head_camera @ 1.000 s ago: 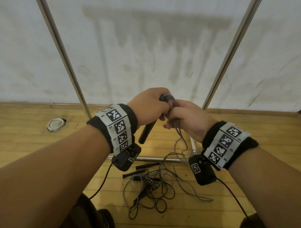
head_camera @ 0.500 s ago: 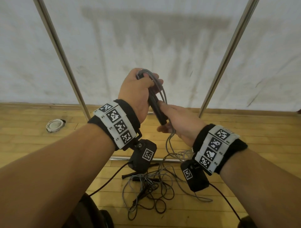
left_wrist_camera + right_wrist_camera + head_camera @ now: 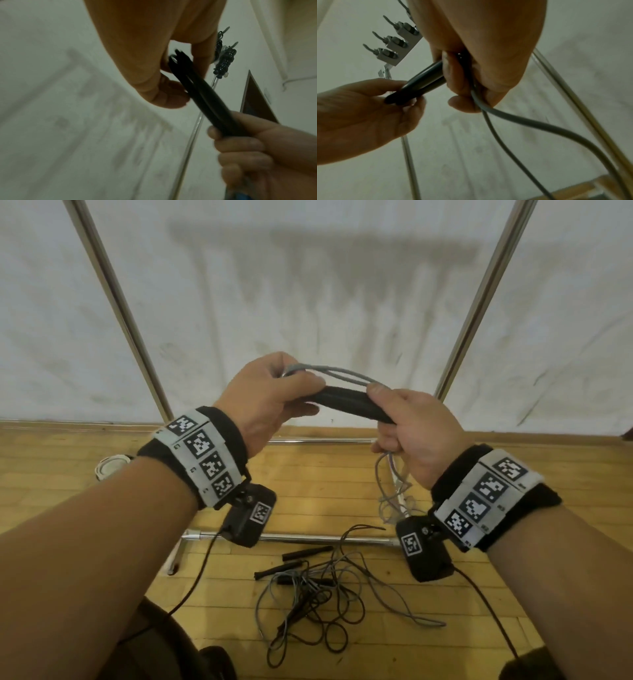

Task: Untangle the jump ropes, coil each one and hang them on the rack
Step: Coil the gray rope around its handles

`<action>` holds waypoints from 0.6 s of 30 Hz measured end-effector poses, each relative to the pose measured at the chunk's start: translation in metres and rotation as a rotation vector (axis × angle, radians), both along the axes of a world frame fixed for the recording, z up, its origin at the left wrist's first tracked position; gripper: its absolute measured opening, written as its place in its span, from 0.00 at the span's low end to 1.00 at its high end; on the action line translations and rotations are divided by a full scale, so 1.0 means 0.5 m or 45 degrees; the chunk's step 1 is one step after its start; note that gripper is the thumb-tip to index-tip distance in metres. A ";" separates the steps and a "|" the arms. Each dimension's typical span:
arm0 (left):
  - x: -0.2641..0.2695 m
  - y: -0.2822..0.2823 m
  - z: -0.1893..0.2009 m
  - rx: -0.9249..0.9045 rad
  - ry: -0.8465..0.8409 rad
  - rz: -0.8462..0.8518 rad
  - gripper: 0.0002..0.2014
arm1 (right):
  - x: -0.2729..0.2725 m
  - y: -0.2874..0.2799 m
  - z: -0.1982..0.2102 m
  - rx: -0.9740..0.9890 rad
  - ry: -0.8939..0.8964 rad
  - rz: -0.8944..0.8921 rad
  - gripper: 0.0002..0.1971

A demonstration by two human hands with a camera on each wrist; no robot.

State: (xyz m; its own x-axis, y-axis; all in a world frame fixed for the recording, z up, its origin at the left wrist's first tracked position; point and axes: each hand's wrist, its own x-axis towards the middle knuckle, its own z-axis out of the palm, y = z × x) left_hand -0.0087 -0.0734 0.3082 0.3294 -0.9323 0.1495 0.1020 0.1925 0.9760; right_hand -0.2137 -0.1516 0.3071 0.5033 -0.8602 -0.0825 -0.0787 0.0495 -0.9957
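Note:
Two black jump rope handles (image 3: 349,404) lie side by side, nearly level, between my hands at chest height. My left hand (image 3: 298,392) pinches their left end together with a bend of the grey rope (image 3: 342,373), which arches over the handles. My right hand (image 3: 383,419) grips the handles' right end, and grey rope strands (image 3: 390,484) hang below it toward the floor. The left wrist view shows the handles (image 3: 202,94) pinched at their tip. In the right wrist view the grey rope (image 3: 522,121) runs out of my fist. More tangled ropes (image 3: 318,594) lie on the floor.
The metal rack has two slanted posts (image 3: 116,302) (image 3: 479,302) and a base bar (image 3: 308,539) on the wooden floor, against a white wall. Its hooks (image 3: 392,40) are overhead; one holds a coiled black rope (image 3: 224,60). A white round object (image 3: 109,467) lies at the left.
My hands have moved apart and the handles have swung from upright to nearly level. The grey rope loop now stretches between my two hands.

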 end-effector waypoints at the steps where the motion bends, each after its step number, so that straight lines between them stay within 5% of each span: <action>1: 0.013 0.008 0.002 0.072 -0.152 -0.018 0.12 | -0.009 -0.006 0.000 -0.062 0.068 0.039 0.25; 4: 0.036 0.031 0.012 0.384 -0.794 -0.008 0.23 | -0.018 -0.004 -0.002 -0.189 0.264 0.204 0.28; 7: 0.018 0.038 0.023 0.658 -1.215 -0.172 0.27 | -0.008 0.011 -0.010 -0.281 0.396 0.302 0.24; 12: -0.035 0.042 0.010 0.860 -1.413 -0.557 0.32 | 0.012 0.029 -0.020 -0.374 0.570 0.355 0.23; 18: -0.048 0.040 -0.014 0.746 -1.711 -0.397 0.26 | 0.006 0.029 -0.030 -0.406 0.649 0.352 0.25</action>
